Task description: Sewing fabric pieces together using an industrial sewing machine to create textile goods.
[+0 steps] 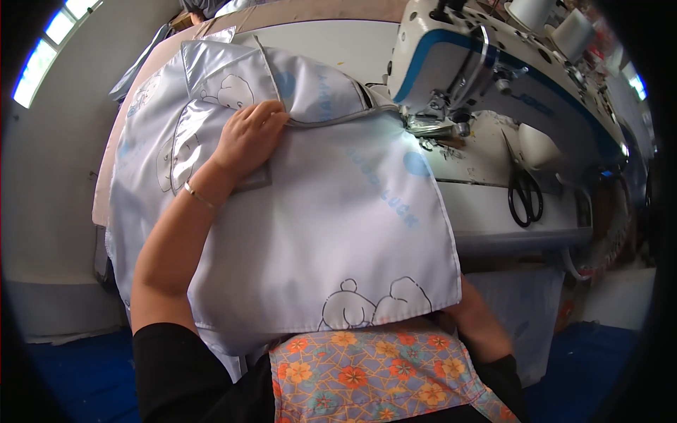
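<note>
The left hand (248, 137) lies palm down on the white printed fabric (331, 225), fingers bent and pressed onto a folded edge near the collar-like seam; it pins the cloth flat and does not pinch it. A thin bracelet (199, 196) circles that wrist. The fabric, pale with light blue dots and outline drawings of bears, spreads from the sewing table (493, 211) down over the person's lap, and one corner runs in under the presser foot (431, 127) of the white and blue sewing machine (493, 77).

The right hand is out of sight: the hanging fabric covers it, and only the right forearm (483, 321) shows below the cloth's lower right corner (whether those fingers are open or closed cannot be told).

Black-handled scissors (525, 194) rest on the machine bed to the right of the needle, well apart from the fabric edge. Two white thread cones (553, 21) stand on top of the machine at the upper right. A floral orange and blue apron (374, 377) covers the person's front at the lower edge, just under the fabric's hem. The floor (77, 381) below is blue. More of the same printed cloth (151, 84) drapes off the table's left side.
</note>
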A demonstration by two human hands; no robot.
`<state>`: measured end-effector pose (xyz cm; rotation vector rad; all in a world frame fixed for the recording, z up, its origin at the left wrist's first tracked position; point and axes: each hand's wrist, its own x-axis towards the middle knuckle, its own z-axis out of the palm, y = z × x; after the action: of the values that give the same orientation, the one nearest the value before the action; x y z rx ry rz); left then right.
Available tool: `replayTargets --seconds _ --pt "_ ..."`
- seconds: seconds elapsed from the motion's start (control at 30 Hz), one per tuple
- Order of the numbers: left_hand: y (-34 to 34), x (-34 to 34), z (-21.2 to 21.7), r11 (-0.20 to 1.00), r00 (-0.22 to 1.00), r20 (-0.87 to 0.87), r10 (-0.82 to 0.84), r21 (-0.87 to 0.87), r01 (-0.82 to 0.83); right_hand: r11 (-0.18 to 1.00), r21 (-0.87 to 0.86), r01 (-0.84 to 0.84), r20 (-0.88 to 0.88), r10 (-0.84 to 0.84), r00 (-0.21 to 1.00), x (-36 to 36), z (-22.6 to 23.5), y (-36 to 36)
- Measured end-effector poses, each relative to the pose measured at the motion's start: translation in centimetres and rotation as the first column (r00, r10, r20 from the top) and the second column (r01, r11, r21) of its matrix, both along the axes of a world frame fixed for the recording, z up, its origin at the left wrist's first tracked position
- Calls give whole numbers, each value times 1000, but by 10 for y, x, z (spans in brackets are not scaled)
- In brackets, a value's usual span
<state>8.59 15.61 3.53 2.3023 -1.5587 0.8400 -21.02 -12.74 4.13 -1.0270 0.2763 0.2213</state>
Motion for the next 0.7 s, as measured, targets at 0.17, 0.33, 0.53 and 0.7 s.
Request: replayTargets --seconds 0.17,0.33,0.53,0.7 --pt "63 -116 17 984 893 -413 180 79 -161 862 -496 -104 101 176 979 -27 -23 -43" --pt "125 -271 1 969 895 -374 244 139 -206 988 149 37 100 -52 994 10 -2 -46" --pt "218 -237 -18 838 822 -166 545 128 -530 784 -586 207 528 174 831 35 -22 5" --pt "187 -186 12 720 696 -200 689 295 -628 909 -398 -119 224 222 949 9 -38 -8"
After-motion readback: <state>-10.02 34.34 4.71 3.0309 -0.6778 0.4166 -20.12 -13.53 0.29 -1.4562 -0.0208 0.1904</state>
